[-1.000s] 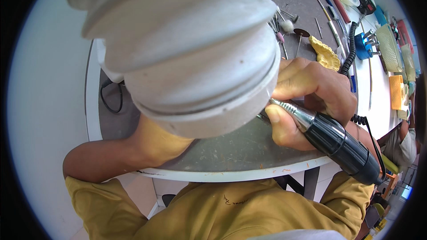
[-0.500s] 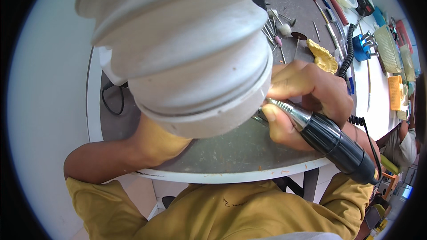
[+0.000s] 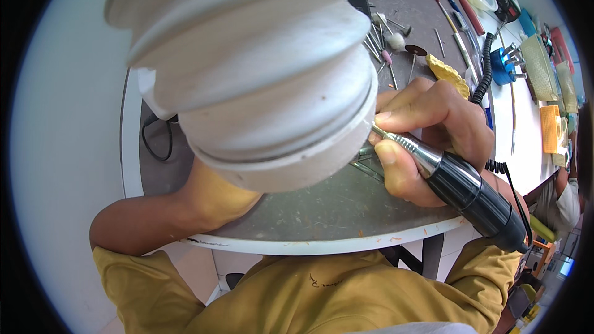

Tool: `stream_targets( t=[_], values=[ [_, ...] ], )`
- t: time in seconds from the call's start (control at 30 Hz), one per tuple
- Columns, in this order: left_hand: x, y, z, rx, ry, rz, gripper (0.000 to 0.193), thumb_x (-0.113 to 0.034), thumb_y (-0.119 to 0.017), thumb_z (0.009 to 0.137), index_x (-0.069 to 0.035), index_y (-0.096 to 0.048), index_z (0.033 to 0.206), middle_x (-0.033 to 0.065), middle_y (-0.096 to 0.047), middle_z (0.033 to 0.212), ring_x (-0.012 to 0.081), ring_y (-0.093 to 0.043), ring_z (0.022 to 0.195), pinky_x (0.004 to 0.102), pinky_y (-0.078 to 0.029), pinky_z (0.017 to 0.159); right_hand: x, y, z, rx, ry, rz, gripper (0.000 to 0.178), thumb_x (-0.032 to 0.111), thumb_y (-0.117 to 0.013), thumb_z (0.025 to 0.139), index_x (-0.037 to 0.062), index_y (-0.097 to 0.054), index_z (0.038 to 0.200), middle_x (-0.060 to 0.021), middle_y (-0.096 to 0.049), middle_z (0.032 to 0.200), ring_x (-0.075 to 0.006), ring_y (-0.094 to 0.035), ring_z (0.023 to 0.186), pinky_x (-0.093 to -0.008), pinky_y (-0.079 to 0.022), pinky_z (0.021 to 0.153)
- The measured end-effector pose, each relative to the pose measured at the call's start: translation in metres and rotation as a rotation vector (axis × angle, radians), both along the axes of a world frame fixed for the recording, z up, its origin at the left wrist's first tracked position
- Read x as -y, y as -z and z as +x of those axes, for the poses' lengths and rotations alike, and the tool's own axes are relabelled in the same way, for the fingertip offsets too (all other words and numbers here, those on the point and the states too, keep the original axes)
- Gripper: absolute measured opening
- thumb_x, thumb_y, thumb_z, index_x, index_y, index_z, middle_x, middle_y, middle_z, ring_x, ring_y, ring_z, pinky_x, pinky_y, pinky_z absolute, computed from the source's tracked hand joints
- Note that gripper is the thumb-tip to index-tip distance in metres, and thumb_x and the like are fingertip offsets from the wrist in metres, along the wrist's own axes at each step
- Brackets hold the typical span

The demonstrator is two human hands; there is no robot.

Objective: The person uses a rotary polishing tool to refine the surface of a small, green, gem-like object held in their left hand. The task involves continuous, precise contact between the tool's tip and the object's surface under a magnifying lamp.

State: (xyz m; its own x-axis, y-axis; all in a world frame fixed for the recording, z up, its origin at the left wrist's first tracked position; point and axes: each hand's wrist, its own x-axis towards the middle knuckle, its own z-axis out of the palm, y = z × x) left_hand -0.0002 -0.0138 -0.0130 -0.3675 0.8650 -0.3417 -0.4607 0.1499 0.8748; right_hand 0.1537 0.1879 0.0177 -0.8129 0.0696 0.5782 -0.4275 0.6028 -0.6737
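Observation:
My right hand (image 3: 433, 127) grips a rotary handpiece (image 3: 470, 192) with a black body and a silver nose, held like a pen. Its tip points left and disappears under a wide white ribbed hose (image 3: 247, 74) that fills the middle of the view. Only the forearm of my left arm (image 3: 185, 210) shows, lying on the grey round table (image 3: 328, 210). The left hand itself is hidden beneath the hose. Thin metal pieces (image 3: 365, 161) poke out just left of my right thumb.
Several small burs and polishing bits (image 3: 383, 43) lie behind my right hand, beside a yellow ridged piece (image 3: 448, 74). A black coiled cable (image 3: 482, 74), a blue tool stand (image 3: 502, 68) and hand tools sit on the white bench at right. Another person's arm (image 3: 560, 201) shows at the right edge.
The hose mouth sits slightly higher and further left in the picture. My right hand keeps the same grip on the handpiece and has barely shifted.

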Motion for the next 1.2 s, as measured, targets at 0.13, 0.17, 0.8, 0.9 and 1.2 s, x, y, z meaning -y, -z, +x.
stream_targets(
  t=[0.13, 0.17, 0.8, 0.9, 1.2],
  values=[
    [0.002, 0.0, 0.001, 0.003, -0.004, -0.001, 0.028, 0.001, -0.06, 0.096, -0.002, -0.052, 0.122, 0.0136, -0.056, 0.121, 0.0192, -0.065, 0.105, 0.0318, -0.053, 0.096, 0.0, -0.002, 0.001, 0.032, -0.036, -0.02, 0.024, 0.0, -0.072, 0.081, -0.0048, -0.059, 0.101, -0.0155, -0.065, 0.086, -0.0187, -0.065, 0.074, -0.0296, -0.05, 0.068],
    [0.002, 0.0, 0.0, 0.0, -0.003, -0.002, 0.027, 0.001, -0.06, 0.096, -0.002, -0.052, 0.122, 0.0136, -0.057, 0.121, 0.0191, -0.065, 0.105, 0.0318, -0.053, 0.096, -0.001, 0.002, -0.001, 0.002, -0.051, -0.006, 0.024, 0.0, -0.072, 0.081, -0.0047, -0.059, 0.101, -0.0154, -0.065, 0.087, -0.0187, -0.064, 0.074, -0.0297, -0.05, 0.068],
    [-0.002, -0.006, -0.002, -0.144, 0.006, 0.001, 0.028, -0.001, -0.06, 0.096, -0.001, -0.052, 0.123, 0.0135, -0.058, 0.121, 0.0189, -0.065, 0.106, 0.0314, -0.053, 0.096, -0.004, -0.003, -0.001, -0.072, 0.065, 0.163, 0.029, 0.014, -0.075, 0.088, -0.0014, -0.06, 0.108, -0.0147, -0.067, 0.092, -0.0203, -0.063, 0.079, -0.0319, -0.047, 0.074],
    [-0.005, -0.009, -0.002, -0.221, 0.022, -0.007, 0.028, -0.001, -0.06, 0.097, -0.001, -0.052, 0.123, 0.0135, -0.058, 0.121, 0.0189, -0.065, 0.106, 0.0314, -0.053, 0.096, -0.002, -0.009, 0.0, 0.004, 0.114, 0.215, 0.032, 0.015, -0.079, 0.085, 0.0013, -0.061, 0.108, -0.0129, -0.067, 0.098, -0.0203, -0.062, 0.083, -0.0333, -0.046, 0.08],
    [-0.014, -0.014, -0.001, -0.471, 0.113, -0.03, 0.026, -0.004, -0.06, 0.097, 0.0, -0.053, 0.122, 0.0125, -0.06, 0.118, 0.0184, -0.064, 0.107, 0.0314, -0.052, 0.096, 0.004, -0.004, -0.005, 0.02, 0.083, 0.018, 0.03, 0.001, -0.078, 0.078, 0.0006, -0.06, 0.102, -0.0089, -0.063, 0.095, -0.0176, -0.06, 0.084, -0.0312, -0.046, 0.077]
  ],
)
